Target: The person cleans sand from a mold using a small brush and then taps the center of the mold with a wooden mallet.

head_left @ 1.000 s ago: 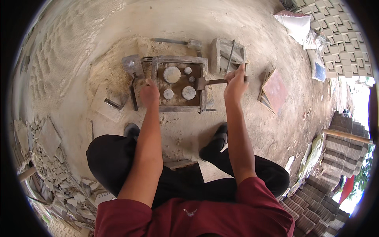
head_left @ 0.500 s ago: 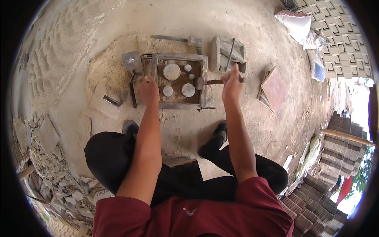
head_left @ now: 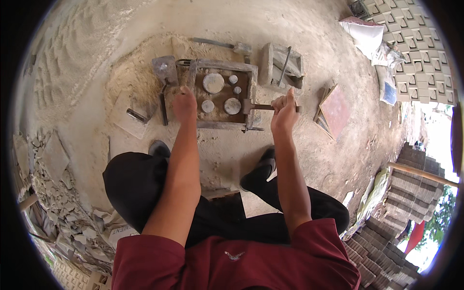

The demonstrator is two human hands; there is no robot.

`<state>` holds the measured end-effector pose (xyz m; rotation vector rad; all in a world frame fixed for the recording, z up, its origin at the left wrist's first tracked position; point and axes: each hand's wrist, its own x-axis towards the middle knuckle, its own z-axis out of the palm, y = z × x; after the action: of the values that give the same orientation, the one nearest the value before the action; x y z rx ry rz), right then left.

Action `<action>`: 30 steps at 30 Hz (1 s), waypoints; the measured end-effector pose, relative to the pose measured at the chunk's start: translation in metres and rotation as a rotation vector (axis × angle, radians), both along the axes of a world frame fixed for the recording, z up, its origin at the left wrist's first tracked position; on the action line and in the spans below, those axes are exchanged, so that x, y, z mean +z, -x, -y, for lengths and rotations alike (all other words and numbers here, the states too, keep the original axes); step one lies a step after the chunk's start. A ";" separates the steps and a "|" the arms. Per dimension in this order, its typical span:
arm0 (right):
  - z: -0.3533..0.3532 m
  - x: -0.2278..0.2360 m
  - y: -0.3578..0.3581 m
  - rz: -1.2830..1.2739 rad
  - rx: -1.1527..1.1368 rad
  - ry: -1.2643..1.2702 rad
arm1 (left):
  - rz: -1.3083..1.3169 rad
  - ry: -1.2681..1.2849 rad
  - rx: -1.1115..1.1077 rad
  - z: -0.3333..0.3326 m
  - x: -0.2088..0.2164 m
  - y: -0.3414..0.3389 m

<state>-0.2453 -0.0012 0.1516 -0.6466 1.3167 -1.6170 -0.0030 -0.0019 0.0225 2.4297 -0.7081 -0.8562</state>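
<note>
My right hand (head_left: 284,114) is wrapped round the handle of a hammer (head_left: 263,107). The hammer's head is at the right wall of a rectangular mould frame (head_left: 222,125); whether they touch I cannot tell. Inside the frame, several round pale discs (head_left: 213,83) of different sizes lie on a brown surface. My left hand (head_left: 184,104) is closed at the frame's left wall, its fingers mostly hidden, so what they grip does not show. Just left of it lies a trowel (head_left: 165,71) with a broad blade and dark handle.
Beyond the frame lies a long-handled tool (head_left: 212,43). A grey box (head_left: 264,65) with a bar across it stands at the far right. Flat square boards (head_left: 335,112) lie further right. Left are a flat slab (head_left: 129,116), sand (head_left: 118,79) and rubble (head_left: 53,179); stacked tiles (head_left: 411,188) stand right.
Relative to the frame, my right hand and the hammer have come a little nearer to me along the right wall. My left hand stays by the left wall. The whole view has shifted slightly.
</note>
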 end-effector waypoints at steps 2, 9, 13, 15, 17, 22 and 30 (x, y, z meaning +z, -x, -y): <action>0.004 0.012 0.000 0.013 -0.019 -0.045 | -0.037 0.013 -0.001 0.004 0.004 -0.004; -0.020 0.016 -0.007 -0.014 -0.060 0.009 | -0.079 -0.013 -0.004 0.001 0.003 -0.006; -0.050 -0.011 -0.018 -0.316 0.028 0.135 | -0.092 -0.051 0.009 0.003 0.002 0.001; -0.045 -0.004 -0.037 -0.382 0.093 0.147 | -0.072 -0.014 0.017 -0.003 -0.013 -0.014; -0.040 0.016 -0.037 -0.337 0.003 0.173 | -0.084 -0.020 0.028 0.000 -0.004 -0.007; -0.018 0.005 -0.039 -0.518 0.017 0.101 | -0.124 -0.045 0.052 0.002 0.005 -0.007; 0.016 0.005 -0.038 -0.584 0.133 0.030 | -0.130 -0.087 -0.002 0.004 -0.001 -0.005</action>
<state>-0.2073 -0.0169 0.1567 -1.2627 1.6174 -1.3894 0.0023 -0.0056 0.0219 2.4225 -0.6369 -1.0553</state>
